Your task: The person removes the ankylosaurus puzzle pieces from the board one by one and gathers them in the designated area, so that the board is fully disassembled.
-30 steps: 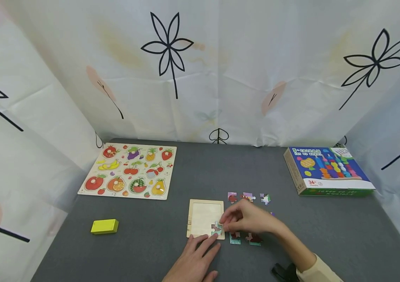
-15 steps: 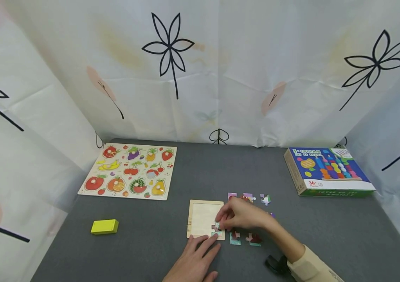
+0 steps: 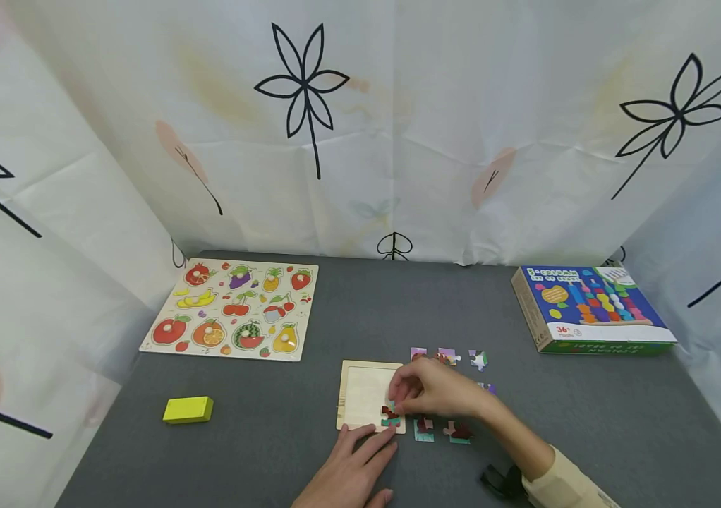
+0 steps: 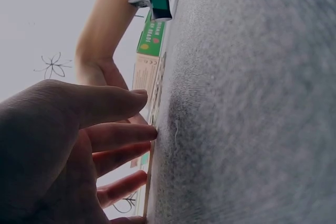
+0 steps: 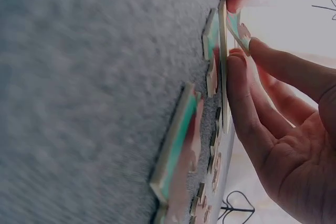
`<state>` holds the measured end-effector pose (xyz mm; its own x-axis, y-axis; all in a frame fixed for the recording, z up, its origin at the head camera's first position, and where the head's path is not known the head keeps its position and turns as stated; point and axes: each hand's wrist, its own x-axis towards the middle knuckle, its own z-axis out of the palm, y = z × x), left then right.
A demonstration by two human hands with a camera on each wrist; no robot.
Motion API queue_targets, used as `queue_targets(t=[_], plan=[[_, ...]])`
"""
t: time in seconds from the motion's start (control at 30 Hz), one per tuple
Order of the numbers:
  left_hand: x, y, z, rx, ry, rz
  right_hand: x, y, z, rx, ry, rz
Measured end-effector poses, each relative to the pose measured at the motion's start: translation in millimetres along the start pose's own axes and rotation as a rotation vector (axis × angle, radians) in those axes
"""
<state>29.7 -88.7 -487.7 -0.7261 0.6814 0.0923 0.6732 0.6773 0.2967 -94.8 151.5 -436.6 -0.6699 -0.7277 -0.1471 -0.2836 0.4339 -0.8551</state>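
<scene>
My right hand (image 3: 433, 386) pinches a jigsaw piece (image 3: 390, 415) with dark red and teal print at the lower right corner of a shallow wooden puzzle tray (image 3: 343, 395). In the right wrist view, that jigsaw piece (image 5: 239, 31) stands tilted against the tray's edge, with the thumb on its near side. My left hand (image 3: 355, 462) lies with fingers spread along the tray's lower edge, its index fingertip right at the piece. The left wrist view shows these left fingers (image 4: 123, 135) extended, touching the tray's rim.
Several loose jigsaw pieces (image 3: 424, 430) lie right of the tray, some partly behind the right hand. A yellow block (image 3: 188, 409) sits at left. Behind it lies a fruit puzzle board (image 3: 227, 310); a blue toy box (image 3: 592, 307) stands at the back right.
My right hand has shifted slightly left over the tray's corner. The piece there now shows darker red and teal, its earlier glare gone. My left hand has stayed nearly still.
</scene>
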Motion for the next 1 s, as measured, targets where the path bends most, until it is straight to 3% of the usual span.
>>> queue_targets(t=[0.2,0.37,0.53,0.8,1.0], plan=[[-0.1,-0.8,-0.2,0.015,0.02,0.021,-7.2,0,1,-0.004,0.045,-0.015],[-1.8,-3.4,-2.4,-0.003,0.011,0.032,-16.5,0,-3,0.027,0.089,-0.039],[-5.5,-9.7,-8.6,-0.042,-0.028,0.022,-36.6,1,-15,0.092,0.102,-0.004],[-17.5,-21.6,-29.0,-0.216,-0.144,-0.134,-81.7,15,-39,0.102,0.147,0.073],[-30.7,-37.9,-41.4,-0.234,-0.194,-0.202,-111.7,27,-53,0.146,0.129,0.099]])
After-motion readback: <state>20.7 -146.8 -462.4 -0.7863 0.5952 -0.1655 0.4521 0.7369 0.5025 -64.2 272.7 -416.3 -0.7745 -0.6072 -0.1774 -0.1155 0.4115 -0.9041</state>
